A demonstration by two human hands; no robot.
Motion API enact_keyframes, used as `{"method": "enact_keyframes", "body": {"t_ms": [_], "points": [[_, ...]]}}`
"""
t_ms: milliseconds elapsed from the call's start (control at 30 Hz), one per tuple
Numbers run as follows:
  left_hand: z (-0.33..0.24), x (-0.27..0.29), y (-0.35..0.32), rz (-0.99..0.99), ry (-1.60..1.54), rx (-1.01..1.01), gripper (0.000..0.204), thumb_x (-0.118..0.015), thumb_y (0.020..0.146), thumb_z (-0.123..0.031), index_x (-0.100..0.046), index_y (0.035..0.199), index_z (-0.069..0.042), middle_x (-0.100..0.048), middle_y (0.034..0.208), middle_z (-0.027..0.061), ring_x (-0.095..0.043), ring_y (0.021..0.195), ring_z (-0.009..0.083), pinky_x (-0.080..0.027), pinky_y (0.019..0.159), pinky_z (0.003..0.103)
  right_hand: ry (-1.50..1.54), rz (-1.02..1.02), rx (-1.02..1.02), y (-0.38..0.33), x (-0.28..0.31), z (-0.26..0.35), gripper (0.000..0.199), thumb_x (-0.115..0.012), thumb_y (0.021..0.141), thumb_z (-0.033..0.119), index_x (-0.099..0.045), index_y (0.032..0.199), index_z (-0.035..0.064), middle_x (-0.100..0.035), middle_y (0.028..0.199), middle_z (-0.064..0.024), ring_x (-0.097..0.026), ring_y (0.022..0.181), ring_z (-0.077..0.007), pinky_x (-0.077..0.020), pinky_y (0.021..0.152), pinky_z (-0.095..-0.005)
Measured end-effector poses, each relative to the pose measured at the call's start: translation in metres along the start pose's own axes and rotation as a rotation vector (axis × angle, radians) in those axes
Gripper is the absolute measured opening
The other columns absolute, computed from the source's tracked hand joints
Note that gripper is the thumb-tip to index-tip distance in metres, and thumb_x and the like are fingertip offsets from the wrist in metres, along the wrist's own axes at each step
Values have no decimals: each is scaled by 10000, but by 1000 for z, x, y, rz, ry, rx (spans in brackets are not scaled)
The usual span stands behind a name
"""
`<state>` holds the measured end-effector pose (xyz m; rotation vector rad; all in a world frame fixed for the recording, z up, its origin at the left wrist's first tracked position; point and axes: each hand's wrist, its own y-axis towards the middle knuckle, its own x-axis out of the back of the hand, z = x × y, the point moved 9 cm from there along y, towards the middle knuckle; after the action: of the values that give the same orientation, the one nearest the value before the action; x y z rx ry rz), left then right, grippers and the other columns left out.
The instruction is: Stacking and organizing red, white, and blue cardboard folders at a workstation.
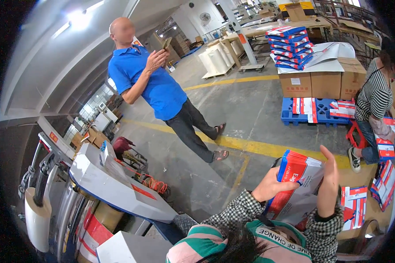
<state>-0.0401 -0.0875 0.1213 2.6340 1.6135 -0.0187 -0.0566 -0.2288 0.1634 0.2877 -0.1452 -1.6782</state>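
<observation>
A stack of flat printed packets (300, 173), red, white and blue with layered edges fanned at the top, is held upright in front of my body. My left hand (270, 187) grips its left side, the thumb laid across the front face. Along the stack's right edge, my right hand (328, 186) is held flat with fingers stretched upward; I cannot tell whether the palm presses on it. Both forearms wear black-and-white checked sleeves. To the right of my right hand, more printed packets (354, 206) lie on a brown surface.
A machine with a grey cover (118, 184) and a white roll (37, 217) stands at left. A person in blue (151, 83) stands ahead; another in stripes (375, 92) sits at right. Beyond are cardboard boxes (296, 85) on a blue pallet (289, 116), topped by stacked packets (289, 48).
</observation>
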Motion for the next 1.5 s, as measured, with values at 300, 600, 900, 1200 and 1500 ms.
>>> {"method": "enact_keyframes", "body": {"t_ms": [300,600,900,1200,1500], "points": [[-15,-11,-3,-97,19,-226,448,-679,709,-89,-498,1111,-7,-582,986,31,-538,911,119,-424,832,275,124,-264,-32,-6,12,-32,413,-303,942,312,-551,948,-18,-535,894,-63,-463,860,-139,-340,804,-251],[11,-5,4,-66,-19,-59,374,-654,735,-74,-519,1078,-11,-587,980,30,-534,893,98,-427,802,266,72,-152,-48,6,23,-30,297,-442,918,243,-535,989,-30,-536,861,-35,-478,770,-103,-378,707,-226],[5,4,8,-72,-6,-85,374,-652,738,-52,-529,1089,-11,-594,1006,36,-540,912,103,-422,829,269,145,-276,231,-67,26,88,509,-493,799,29,-346,1286,5,-557,913,-94,-463,601,-83,-386,512,-219],[1,-6,5,-46,-21,-88,368,-666,736,-70,-539,1078,-19,-593,996,30,-535,913,101,-416,824,266,507,11,182,-108,21,27,510,-640,783,54,-449,1241,171,-447,1156,-34,-485,567,-99,-372,412,-207],[5,-7,9,-14,14,-66,404,-663,739,-62,-518,1112,-5,-583,1050,48,-531,953,112,-409,862,276,951,189,592,-105,12,46,564,-579,812,13,-394,1288,255,-271,1382,64,-526,656,-89,-445,485,-187]]}}
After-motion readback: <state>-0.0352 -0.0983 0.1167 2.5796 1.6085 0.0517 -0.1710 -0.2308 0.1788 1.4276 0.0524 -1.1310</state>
